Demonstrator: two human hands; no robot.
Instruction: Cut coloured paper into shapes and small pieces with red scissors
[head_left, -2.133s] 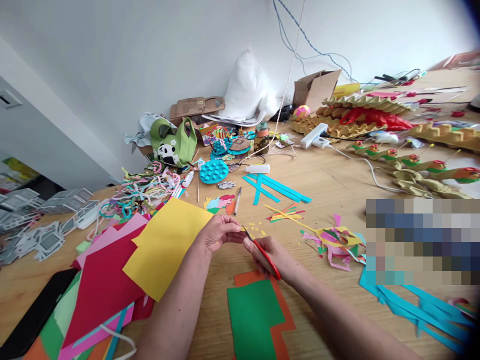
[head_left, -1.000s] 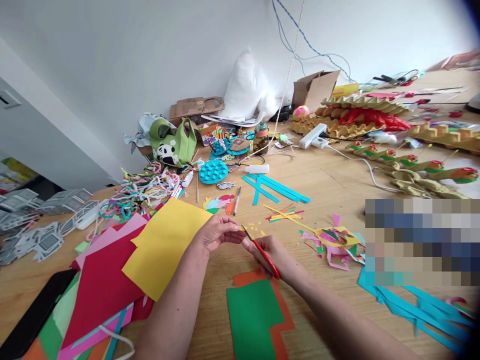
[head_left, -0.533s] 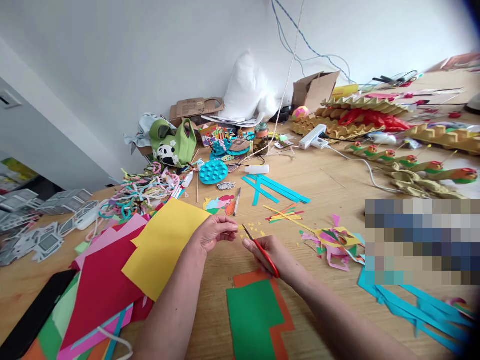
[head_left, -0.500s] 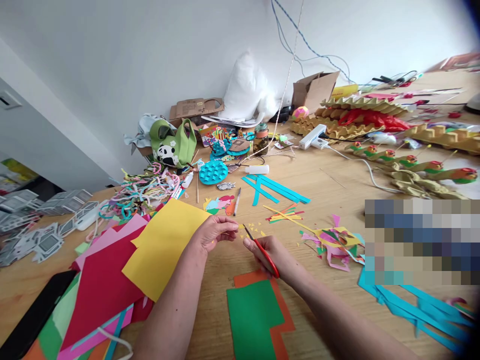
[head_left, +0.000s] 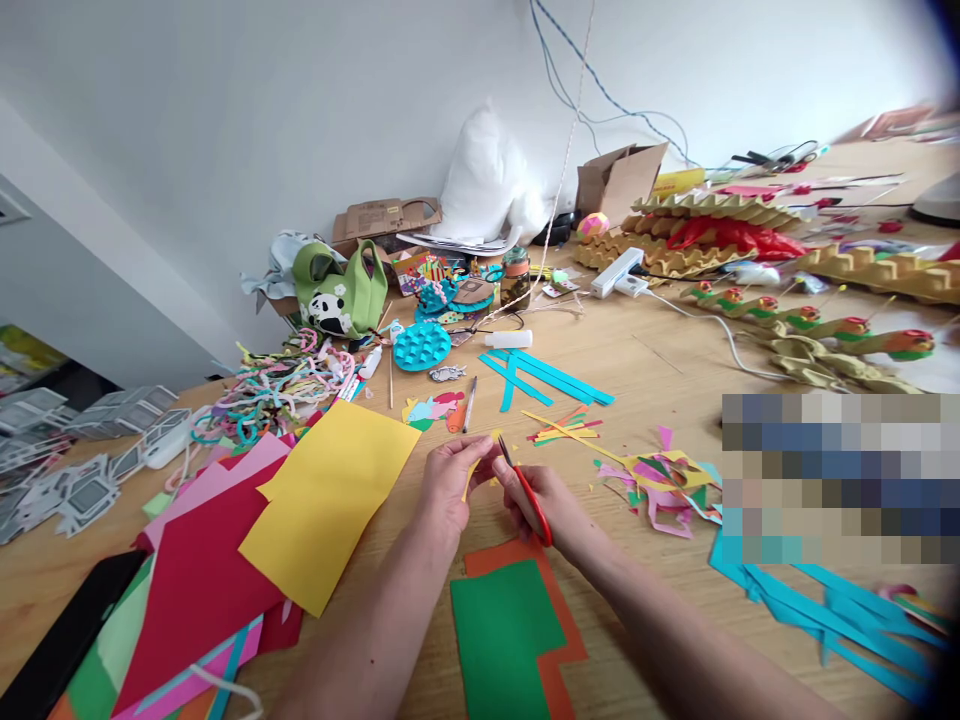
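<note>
In the head view my left hand (head_left: pixel 457 478) pinches a narrow piece of yellow paper (head_left: pixel 469 480), mostly hidden by the fingers. My right hand (head_left: pixel 529 500) grips red-handled scissors (head_left: pixel 534 498), whose dark blades point up and away, close to the left fingertips. Whether the blades touch the paper I cannot tell. Small yellow paper bits lie on the table around and beyond the fingertips. Just below the hands is a green paper sheet (head_left: pixel 506 630) on top of an orange sheet (head_left: pixel 562 640). Left of my left forearm lie yellow sheets (head_left: pixel 330 500).
Paper strips (head_left: pixel 566 428) and blue strips (head_left: pixel 555 377) lie beyond the hands, with a pen (head_left: pixel 469 404) and paper fish cutouts (head_left: pixel 435 410). Paper scraps (head_left: pixel 667 485) are at right. Red paper (head_left: pixel 210 580) and a black phone-like slab (head_left: pixel 75 635) are at left.
My left hand has moved right, close to the scissors, and yellow paper now shows in its fingers. The scissors have turned slightly more upright. The whole view has shifted slightly.
</note>
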